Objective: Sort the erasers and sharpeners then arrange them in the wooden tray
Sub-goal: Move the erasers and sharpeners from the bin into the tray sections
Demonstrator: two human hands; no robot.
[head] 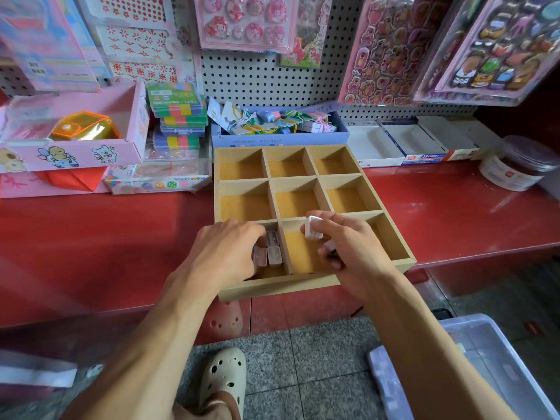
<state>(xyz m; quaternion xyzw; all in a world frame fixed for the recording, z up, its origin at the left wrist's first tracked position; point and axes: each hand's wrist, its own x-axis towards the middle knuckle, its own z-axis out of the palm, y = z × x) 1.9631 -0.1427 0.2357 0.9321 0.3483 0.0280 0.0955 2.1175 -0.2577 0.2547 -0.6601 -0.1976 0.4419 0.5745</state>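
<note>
Light was bright and even — soft glare streaked the red counter (pixel 454 207) at right. The wide lens bent the frame's edges, and the far left and lower left corner were smeared with blur.

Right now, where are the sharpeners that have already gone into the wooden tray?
In the head view, the sharpeners sit in the near-left compartment of the wooden tray, under the left hand's fingertips.

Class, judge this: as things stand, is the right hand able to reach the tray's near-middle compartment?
Probably yes. The right hand, pinching a white eraser, hovers over that open compartment of the wooden tray; nothing blocks it.
</note>
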